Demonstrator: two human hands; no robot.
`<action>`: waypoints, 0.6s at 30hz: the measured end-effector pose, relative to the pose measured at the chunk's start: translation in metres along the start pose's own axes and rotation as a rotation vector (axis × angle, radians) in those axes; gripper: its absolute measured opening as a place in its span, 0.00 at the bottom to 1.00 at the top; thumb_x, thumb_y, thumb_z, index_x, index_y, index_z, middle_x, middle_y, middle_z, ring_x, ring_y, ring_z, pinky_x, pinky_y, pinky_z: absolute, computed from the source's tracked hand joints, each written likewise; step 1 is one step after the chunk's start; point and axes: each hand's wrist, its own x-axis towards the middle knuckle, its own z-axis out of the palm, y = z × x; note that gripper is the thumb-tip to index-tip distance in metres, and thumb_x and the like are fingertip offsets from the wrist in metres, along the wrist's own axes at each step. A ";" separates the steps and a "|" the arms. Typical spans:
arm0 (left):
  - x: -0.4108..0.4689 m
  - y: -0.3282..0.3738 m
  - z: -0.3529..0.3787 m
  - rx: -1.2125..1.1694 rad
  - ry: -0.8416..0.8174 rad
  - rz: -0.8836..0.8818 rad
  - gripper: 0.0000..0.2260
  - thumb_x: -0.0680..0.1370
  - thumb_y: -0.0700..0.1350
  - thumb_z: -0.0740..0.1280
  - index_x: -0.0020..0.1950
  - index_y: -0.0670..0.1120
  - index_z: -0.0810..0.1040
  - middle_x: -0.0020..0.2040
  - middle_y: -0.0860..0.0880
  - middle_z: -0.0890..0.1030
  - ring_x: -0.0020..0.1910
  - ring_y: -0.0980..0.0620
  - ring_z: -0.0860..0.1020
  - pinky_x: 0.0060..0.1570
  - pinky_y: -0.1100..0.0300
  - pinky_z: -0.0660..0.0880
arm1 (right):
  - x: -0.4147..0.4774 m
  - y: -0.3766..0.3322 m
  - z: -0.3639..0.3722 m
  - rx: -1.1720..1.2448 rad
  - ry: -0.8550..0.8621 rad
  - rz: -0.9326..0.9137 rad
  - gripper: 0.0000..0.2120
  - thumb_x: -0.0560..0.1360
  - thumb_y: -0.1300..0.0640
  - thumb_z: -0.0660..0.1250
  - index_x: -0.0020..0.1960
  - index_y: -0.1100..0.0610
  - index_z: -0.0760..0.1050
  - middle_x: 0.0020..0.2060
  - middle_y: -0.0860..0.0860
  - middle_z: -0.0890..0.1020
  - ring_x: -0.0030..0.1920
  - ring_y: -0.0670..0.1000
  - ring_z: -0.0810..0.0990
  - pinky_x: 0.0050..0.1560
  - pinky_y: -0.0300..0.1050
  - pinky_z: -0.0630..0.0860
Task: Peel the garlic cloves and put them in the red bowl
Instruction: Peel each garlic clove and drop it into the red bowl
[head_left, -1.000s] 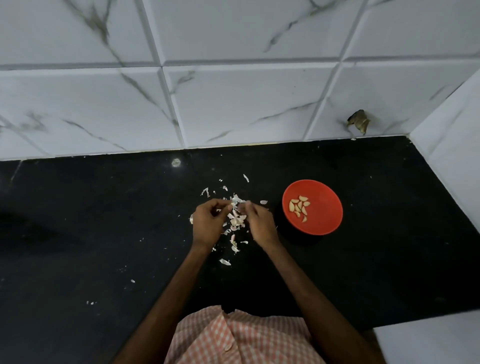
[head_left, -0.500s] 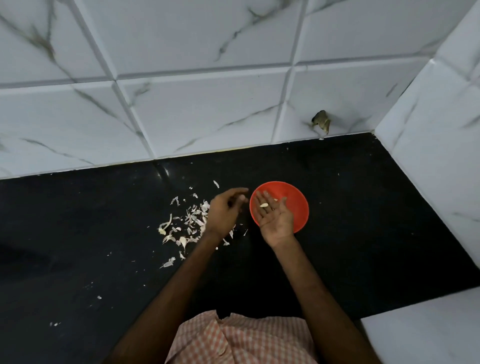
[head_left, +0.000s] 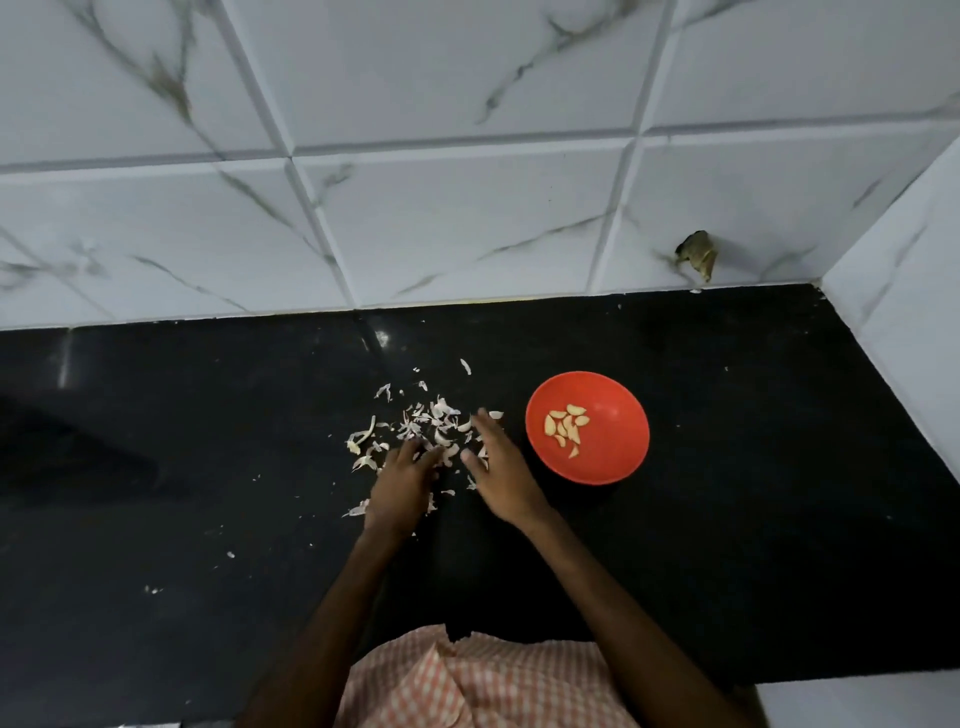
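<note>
Your red bowl (head_left: 621, 415) sits on the black counter (head_left: 753, 493) right of the middle. It is roughly halfway between the back edge under the tiled wall (head_left: 467, 218) and the front edge where you stand, well short of the right-hand corner. A small heap of peeled cloves (head_left: 566, 428) lies in its bottom, pale yellow and bare. The bowl stands near your working spot, likely so that each finished clove needs only a short reach across.

The papery skins (head_left: 431, 418) are scattered just left of the bowl and apart from it, so the waste does not mix with the clean cloves. Both of your grips are down at that litter. Your right grip (head_left: 501, 470) is released: fingers straight and spread, palm down, lying over the right fringe of the skins, with nothing held that shows. Your left grip (head_left: 402, 483) has its fingers bent down into the near side of the pile. Whether they pinch a clove or only touch skins I cannot tell, since its own back hides them.

To judge by this, you are searching the litter for the next unpeeled clove. None shows plainly among the skins, so the task may be near its end, though a clove could lie buried. Sift gently, for the skins look light and would scatter toward the front edge easily.
</note>
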 end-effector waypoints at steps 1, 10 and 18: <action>-0.002 -0.003 0.003 0.000 0.012 0.009 0.21 0.80 0.40 0.67 0.73 0.50 0.74 0.70 0.45 0.72 0.68 0.44 0.71 0.58 0.45 0.78 | 0.002 0.003 0.009 -0.064 -0.053 0.004 0.27 0.84 0.59 0.61 0.81 0.59 0.57 0.82 0.52 0.55 0.81 0.48 0.51 0.81 0.46 0.51; -0.004 -0.009 -0.011 -0.374 0.246 -0.129 0.11 0.81 0.42 0.68 0.62 0.43 0.80 0.57 0.47 0.79 0.53 0.49 0.78 0.53 0.54 0.75 | 0.039 0.009 0.020 -0.498 -0.137 -0.097 0.35 0.76 0.73 0.63 0.80 0.61 0.59 0.81 0.53 0.57 0.81 0.55 0.52 0.80 0.46 0.52; -0.003 -0.031 -0.029 -0.536 0.236 -0.312 0.08 0.76 0.55 0.74 0.43 0.55 0.77 0.43 0.58 0.81 0.42 0.60 0.79 0.44 0.55 0.77 | 0.027 0.010 0.036 -0.497 0.127 -0.113 0.14 0.76 0.68 0.67 0.60 0.58 0.80 0.55 0.52 0.79 0.59 0.53 0.76 0.61 0.51 0.74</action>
